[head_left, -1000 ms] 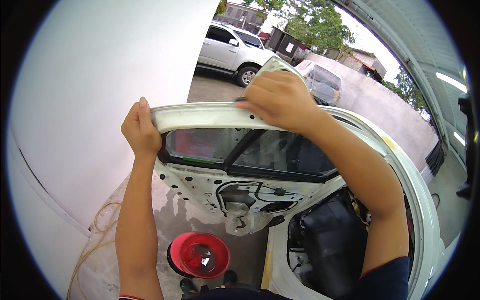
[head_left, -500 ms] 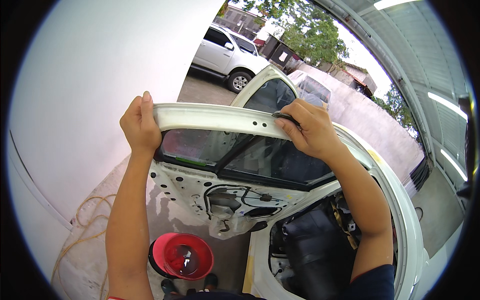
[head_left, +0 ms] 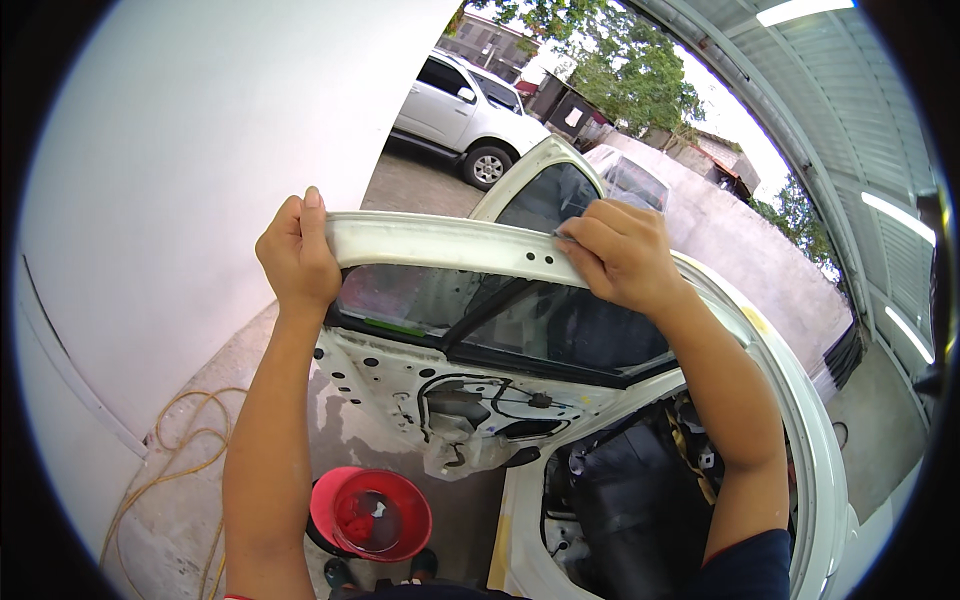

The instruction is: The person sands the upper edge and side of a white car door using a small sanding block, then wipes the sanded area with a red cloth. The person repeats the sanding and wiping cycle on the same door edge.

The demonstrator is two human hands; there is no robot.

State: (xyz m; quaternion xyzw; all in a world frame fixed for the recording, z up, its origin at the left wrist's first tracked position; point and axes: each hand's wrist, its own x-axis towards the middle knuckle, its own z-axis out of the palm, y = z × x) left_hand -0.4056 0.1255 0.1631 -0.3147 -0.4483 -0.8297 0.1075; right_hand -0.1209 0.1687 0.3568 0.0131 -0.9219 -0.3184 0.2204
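Observation:
A white car door frame [head_left: 430, 240] runs across the middle, above the dark door window [head_left: 560, 320]. My left hand [head_left: 300, 255] is closed around its left end, thumb pointing up. Further right, my right hand [head_left: 625, 258] rests on the frame's top edge, beside two small dark holes. Between its bent fingers and thumb it pinches a thin grey piece [head_left: 562, 234], perhaps sandpaper; most of it is hidden by the fingers. Below the glass, the door's inner panel [head_left: 380, 375] is stripped of trim, with holes, cable and torn clear plastic showing.
A red bucket [head_left: 425, 520] with liquid and a red cloth stands on the wet floor near my feet. A yellowish hose [head_left: 165, 475] coils at the left, by a white wall [head_left: 200, 180]. The open car body [head_left: 825, 460] is at the right; a silver vehicle [head_left: 440, 105] stands outside.
The view has shifted slightly, moving the door rightward in the picture. My right hand has slid a little left along the frame, closer to the two holes. My left hand keeps its hold.

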